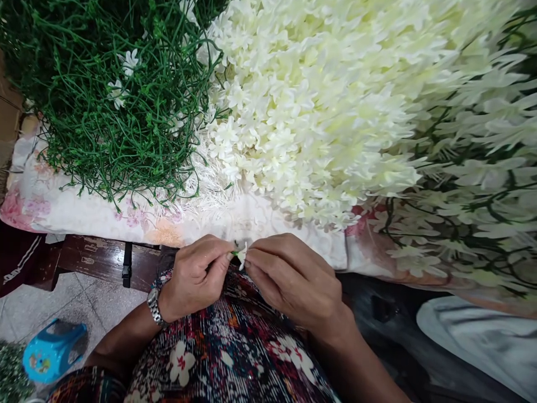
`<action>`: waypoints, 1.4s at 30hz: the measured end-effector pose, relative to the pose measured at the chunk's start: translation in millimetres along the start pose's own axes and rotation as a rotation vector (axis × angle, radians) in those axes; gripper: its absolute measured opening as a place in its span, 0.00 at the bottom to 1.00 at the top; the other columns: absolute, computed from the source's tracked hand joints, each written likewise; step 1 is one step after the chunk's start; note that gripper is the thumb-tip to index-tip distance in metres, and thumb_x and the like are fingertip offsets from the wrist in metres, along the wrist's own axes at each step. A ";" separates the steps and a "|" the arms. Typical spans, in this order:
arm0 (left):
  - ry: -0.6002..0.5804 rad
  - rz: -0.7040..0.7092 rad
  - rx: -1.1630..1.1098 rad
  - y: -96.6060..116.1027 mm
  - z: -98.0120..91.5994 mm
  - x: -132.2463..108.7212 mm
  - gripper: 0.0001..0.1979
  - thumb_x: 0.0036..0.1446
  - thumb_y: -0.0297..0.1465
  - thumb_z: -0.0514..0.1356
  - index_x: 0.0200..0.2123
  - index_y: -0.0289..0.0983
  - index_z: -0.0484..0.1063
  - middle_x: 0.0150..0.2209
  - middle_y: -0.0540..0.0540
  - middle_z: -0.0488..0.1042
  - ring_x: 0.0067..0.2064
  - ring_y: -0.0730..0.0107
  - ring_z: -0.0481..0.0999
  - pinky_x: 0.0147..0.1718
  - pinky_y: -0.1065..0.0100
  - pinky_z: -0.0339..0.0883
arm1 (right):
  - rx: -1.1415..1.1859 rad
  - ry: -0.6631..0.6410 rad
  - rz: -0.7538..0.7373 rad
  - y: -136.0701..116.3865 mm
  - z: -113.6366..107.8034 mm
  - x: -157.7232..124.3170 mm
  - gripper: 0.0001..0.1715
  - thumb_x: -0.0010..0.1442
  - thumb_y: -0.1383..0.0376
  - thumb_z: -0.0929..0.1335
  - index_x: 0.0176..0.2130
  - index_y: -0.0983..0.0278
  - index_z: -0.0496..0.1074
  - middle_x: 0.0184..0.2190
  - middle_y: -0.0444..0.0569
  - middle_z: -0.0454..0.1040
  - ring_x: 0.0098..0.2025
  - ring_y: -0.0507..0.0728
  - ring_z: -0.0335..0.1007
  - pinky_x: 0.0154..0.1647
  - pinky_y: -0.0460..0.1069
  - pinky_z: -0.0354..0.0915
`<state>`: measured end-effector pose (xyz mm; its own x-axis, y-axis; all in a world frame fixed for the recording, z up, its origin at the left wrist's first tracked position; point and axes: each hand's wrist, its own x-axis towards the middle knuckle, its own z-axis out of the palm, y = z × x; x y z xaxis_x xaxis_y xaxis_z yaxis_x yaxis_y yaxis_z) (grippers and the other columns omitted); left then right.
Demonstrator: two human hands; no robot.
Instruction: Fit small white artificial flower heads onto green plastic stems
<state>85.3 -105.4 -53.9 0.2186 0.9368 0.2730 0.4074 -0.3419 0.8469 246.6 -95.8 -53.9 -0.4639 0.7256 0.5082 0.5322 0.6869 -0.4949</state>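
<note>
My left hand and my right hand meet in front of me, just above my lap. Both pinch a small artificial flower, white petals on a short green stem, between thumb and fingertips. A metal watch sits on my left wrist. Just beyond the hands lies a big heap of loose white flower heads. To its left is a tangle of bare green plastic stems.
A floral cloth covers the low table under the heaps. Finished sprays of white flowers on green stems lie at the right. A small blue plastic stool stands on the tiled floor at lower left. A dark wooden table edge shows below the cloth.
</note>
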 end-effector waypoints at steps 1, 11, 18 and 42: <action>0.001 0.007 0.005 -0.6 0.2 -0.3 0.08 0.49 0.18 0.54 0.33 0.31 0.68 0.27 0.46 0.70 0.29 0.76 0.69 0.28 0.73 0.65 | 0.000 -0.002 -0.002 -0.5 -0.3 0.3 0.12 0.46 0.77 0.66 0.35 0.69 0.66 0.29 0.50 0.68 0.32 0.52 0.62 0.31 0.48 0.64; 0.019 0.122 0.094 -4.8 2.4 -3.5 0.09 0.48 0.17 0.54 0.33 0.31 0.67 0.26 0.46 0.70 0.27 0.76 0.68 0.25 0.72 0.65 | -0.044 0.025 0.015 -4.4 2.8 -1.5 0.09 0.48 0.76 0.66 0.33 0.68 0.66 0.28 0.49 0.69 0.32 0.51 0.63 0.32 0.47 0.65; 0.021 0.151 0.173 -4.6 2.2 -2.8 0.07 0.49 0.18 0.53 0.31 0.32 0.66 0.24 0.48 0.69 0.25 0.77 0.67 0.23 0.73 0.64 | 0.026 0.016 0.031 -4.0 4.0 -0.9 0.10 0.48 0.77 0.65 0.33 0.68 0.65 0.28 0.49 0.68 0.32 0.50 0.63 0.32 0.46 0.65; -0.156 0.179 0.309 -14.9 5.0 8.5 0.09 0.46 0.18 0.47 0.22 0.34 0.64 0.18 0.50 0.61 0.22 0.76 0.60 0.21 0.73 0.58 | 0.183 -0.091 0.160 12.6 15.3 -2.4 0.06 0.51 0.76 0.61 0.32 0.67 0.62 0.26 0.48 0.65 0.30 0.49 0.62 0.29 0.44 0.63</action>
<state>85.5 -92.7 -66.5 0.4330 0.8459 0.3113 0.5929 -0.5274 0.6085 243.6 -88.3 -72.2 -0.4504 0.8206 0.3519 0.4707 0.5531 -0.6874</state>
